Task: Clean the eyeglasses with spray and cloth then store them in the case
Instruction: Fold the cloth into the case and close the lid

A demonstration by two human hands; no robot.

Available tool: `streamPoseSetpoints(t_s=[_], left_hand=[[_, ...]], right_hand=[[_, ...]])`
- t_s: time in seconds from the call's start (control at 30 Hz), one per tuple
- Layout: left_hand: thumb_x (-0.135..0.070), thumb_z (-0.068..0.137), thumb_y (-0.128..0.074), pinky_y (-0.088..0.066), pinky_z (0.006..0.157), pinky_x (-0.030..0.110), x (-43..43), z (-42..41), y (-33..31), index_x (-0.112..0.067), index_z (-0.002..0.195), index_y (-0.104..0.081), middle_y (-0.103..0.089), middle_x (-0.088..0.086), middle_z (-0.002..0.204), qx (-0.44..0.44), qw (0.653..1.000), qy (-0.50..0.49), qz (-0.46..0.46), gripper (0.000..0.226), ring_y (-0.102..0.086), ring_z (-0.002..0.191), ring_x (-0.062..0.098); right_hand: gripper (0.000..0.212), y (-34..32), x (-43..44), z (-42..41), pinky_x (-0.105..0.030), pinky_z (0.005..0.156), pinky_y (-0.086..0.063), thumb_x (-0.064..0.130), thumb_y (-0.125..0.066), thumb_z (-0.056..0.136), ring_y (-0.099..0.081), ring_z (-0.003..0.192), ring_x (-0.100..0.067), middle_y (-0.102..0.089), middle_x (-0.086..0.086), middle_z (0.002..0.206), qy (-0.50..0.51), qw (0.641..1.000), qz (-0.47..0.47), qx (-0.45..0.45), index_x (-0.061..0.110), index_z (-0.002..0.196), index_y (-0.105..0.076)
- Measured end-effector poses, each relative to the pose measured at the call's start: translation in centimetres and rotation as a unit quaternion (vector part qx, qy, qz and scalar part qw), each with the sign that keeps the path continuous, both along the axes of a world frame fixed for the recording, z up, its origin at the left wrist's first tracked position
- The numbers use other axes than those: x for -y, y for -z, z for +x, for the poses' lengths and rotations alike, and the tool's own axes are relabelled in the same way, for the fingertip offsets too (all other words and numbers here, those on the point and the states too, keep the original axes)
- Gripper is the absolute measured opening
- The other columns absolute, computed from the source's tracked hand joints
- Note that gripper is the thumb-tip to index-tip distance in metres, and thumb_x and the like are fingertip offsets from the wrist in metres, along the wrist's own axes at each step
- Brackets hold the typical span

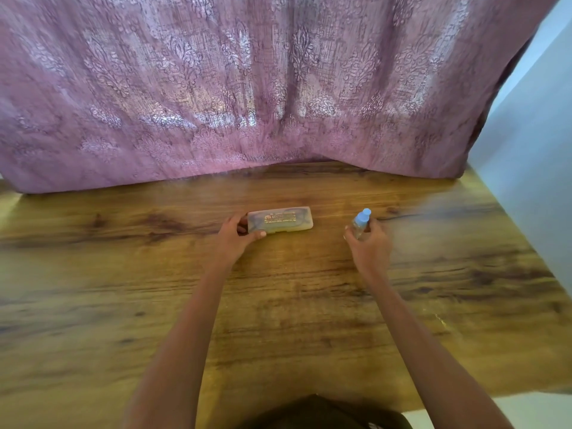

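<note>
Both arms are stretched out over the wooden table (123, 274), and each hand has something. The left hand (236, 235) is curled round the near end of the case (280, 219): thumb along the front edge, fingers (240, 228) wrapped over the end and top. The case lies flat and closed, its length running away from those fingers toward the right. It is translucent, with gold print on the lid, and a dark shape inside reads as the glasses, so they look to be in there, though the blur keeps me from being sure.

Over on the other side, the right hand (370, 241) has closed loosely round the small spray bottle (360, 222). The clear body sits in the curl of the fingers and the blue cap pokes up above them, tipped slightly. Whether the bottle is off the table I cannot tell. The case and bottle are well apart, with bare wood between the two hands. No cloth is in sight; it may be inside the case.

This looks like the very start, the pick-up and opening. To do it well: pin the case with the left fingers, get the thumb into the front seam, and lift the lid gently so nothing spills out. Keep the bottle upright, finger off the nozzle, until the lenses are out.
</note>
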State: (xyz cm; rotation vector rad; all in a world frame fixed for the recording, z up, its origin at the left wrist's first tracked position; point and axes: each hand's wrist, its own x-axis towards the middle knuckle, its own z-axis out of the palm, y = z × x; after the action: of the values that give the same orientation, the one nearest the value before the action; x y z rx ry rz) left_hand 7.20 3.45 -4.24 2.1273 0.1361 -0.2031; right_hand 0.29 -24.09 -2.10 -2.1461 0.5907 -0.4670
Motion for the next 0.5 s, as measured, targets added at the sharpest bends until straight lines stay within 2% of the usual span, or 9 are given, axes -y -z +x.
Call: streamPoseSetpoints(t_s=[0.23, 0.37, 0.5], left_hand=[[-0.04, 0.073, -0.078, -0.052, 0.092, 0.041, 0.1, -0.1, 0.0, -0.022, 0.137, -0.046, -0.052, 0.002, 0.124, 0.01, 1.0, 0.003, 0.002, 0.074, -0.056, 0.103, 0.018], [-0.038, 0.074, -0.078, -0.052, 0.091, 0.041, 0.0, -0.3, -0.1, -0.022, 0.136, -0.047, -0.052, 0.001, 0.121, 0.014, 1.0, 0.005, -0.004, 0.072, -0.056, 0.102, 0.017], [-0.038, 0.073, -0.078, -0.051, 0.092, 0.043, 0.0, -0.3, -0.1, -0.022, 0.136, -0.047, -0.052, 0.002, 0.121, 0.016, 1.0, 0.004, -0.007, 0.072, -0.057, 0.102, 0.018]], right_hand=[[0.017, -1.5, -2.6, 3.3, -0.027, 0.071, -0.033, 0.028, -0.071, 0.085, -0.053, 0.088, -0.016, -0.059, 0.002, 0.085, -0.087, 0.996, -0.014, 0.003, 0.018, 0.084, -0.058], [0.019, -1.0, -3.5, 4.5, -0.026, 0.072, -0.035, 0.027, -0.072, 0.084, -0.056, 0.087, -0.019, -0.058, 0.003, 0.085, -0.11, 0.994, -0.012, 0.005, 0.013, 0.092, -0.063], [0.021, -0.6, -3.8, 4.6, -0.023, 0.075, -0.033, 0.027, -0.071, 0.086, -0.053, 0.091, -0.014, -0.059, 0.004, 0.092, -0.112, 0.994, -0.014, -0.006, 0.013, 0.1, -0.064]])
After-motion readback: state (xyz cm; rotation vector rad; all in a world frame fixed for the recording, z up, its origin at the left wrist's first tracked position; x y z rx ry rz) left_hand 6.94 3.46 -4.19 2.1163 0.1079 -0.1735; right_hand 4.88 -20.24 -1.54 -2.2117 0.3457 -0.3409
